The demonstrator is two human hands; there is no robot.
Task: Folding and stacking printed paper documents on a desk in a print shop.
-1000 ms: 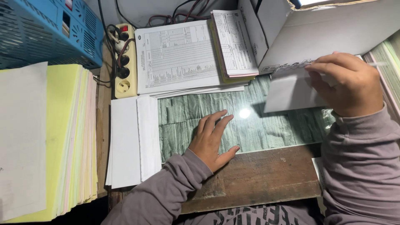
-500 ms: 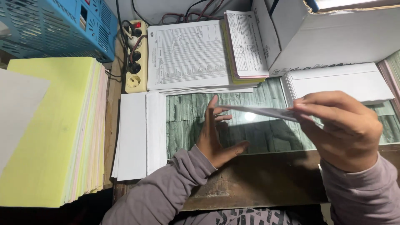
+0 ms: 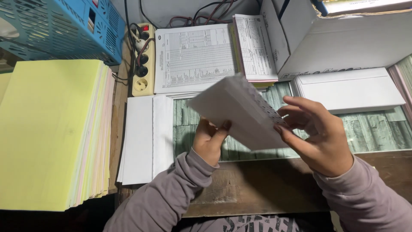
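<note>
White envelope (image 3: 240, 112) held up in both hands, above desk (image 3: 257, 184).
L hand (image 3: 209, 141) under its lower-left edge, thumb up on front; R hand (image 3: 319, 137) at right end, fingers spread, tips pinching edge. Yellow stack (image 3: 51, 129) far left, white sheets (image 3: 143, 137) beside L forearm.

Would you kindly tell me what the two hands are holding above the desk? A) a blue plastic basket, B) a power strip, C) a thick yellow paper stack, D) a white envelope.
D: the left hand and right hand grip a white envelope between them; the yellow stack lies untouched.
</note>
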